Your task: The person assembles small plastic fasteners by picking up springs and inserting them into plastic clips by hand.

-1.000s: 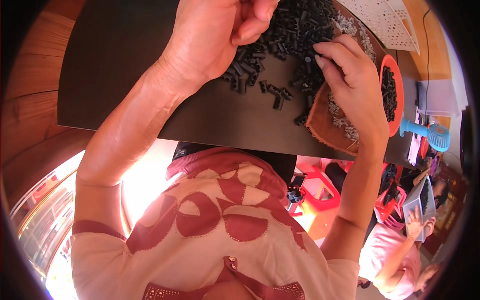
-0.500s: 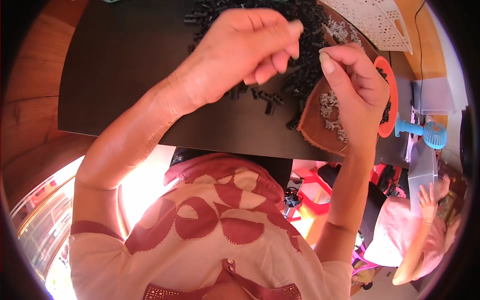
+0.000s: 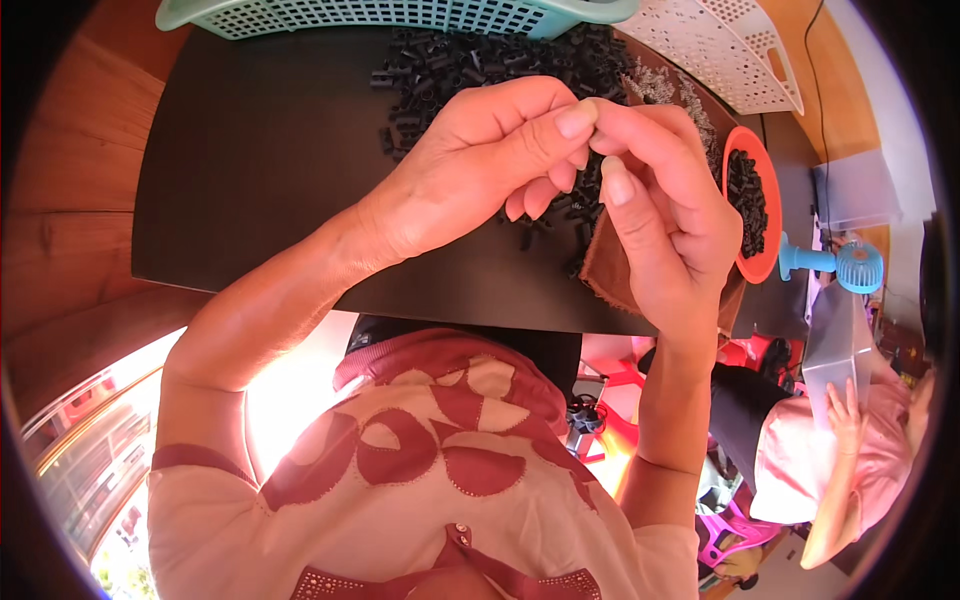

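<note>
The left hand (image 3: 485, 155) and the right hand (image 3: 675, 195) were held up over the near side of the pile of black pieces (image 3: 440, 80), fingertips brought together in a narrow pinch; whether anything was gripped between them could not be told. The pile was spread on the dark table (image 3: 270, 180). Its pieces, seemingly short hollow plastic tubes, were judged to be light, stiff, not fragile and a little slippery, best taken across their sides between thumb and forefinger. To the right of the pile, silvery bits (image 3: 655, 86), perhaps springs, were scattered on a brown cloth (image 3: 612, 272); these were judged to be light, springy and easily tangled, best nipped singly. Farther right of the pile, more black pieces were held in an orange bowl (image 3: 773, 215). The pile was closed off by a green basket (image 3: 400, 14) behind and a white basket (image 3: 712, 50) at its far right, while its near part was hidden by the hands. Well right of the pile, a blue fan (image 3: 859, 267) was seen.
</note>
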The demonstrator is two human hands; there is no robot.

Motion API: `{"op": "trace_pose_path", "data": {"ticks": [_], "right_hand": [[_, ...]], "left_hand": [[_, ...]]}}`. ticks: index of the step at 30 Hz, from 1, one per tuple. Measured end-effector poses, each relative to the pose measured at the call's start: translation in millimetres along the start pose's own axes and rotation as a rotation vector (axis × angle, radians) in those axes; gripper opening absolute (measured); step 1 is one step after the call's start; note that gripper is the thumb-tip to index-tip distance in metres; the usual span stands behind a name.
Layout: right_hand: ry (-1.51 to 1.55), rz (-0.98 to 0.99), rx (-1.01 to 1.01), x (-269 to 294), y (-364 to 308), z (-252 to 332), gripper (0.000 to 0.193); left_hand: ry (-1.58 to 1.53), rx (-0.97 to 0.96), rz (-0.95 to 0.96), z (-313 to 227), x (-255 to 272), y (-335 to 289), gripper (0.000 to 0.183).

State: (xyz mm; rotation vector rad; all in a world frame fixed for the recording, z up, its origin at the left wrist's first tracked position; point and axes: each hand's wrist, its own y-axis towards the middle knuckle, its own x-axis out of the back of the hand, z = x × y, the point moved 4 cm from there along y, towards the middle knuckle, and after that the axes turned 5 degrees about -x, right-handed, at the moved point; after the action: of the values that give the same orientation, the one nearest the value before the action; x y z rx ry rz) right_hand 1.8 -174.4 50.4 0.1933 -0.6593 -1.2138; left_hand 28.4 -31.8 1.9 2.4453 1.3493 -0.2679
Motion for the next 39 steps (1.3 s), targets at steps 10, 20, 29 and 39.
{"op": "trace_pose_path", "data": {"ticks": [10, 20, 29, 39], "right_hand": [[-0.004, -0.041, -0.17, 7, 3, -4, 0.015], [-0.22, -0.021, -0.026, 10, 5, -1, 0.012], [-0.137, -0.05, -0.318, 32, 1, -19, 0.016], [-0.851, 0.305, -0.067, -5, 7, -56, 0.026]], "left_hand": [[-0.112, 0.02, 0.051, -1, 2, -3, 0.025], [-0.167, -0.003, 0.061, 1, 1, 4, 0.028], [-0.349, 0.102, -0.131, 8, 7, -1, 0.027], [-0.379, -0.198, -0.259, -6, 36, 18, 0.024]]}}
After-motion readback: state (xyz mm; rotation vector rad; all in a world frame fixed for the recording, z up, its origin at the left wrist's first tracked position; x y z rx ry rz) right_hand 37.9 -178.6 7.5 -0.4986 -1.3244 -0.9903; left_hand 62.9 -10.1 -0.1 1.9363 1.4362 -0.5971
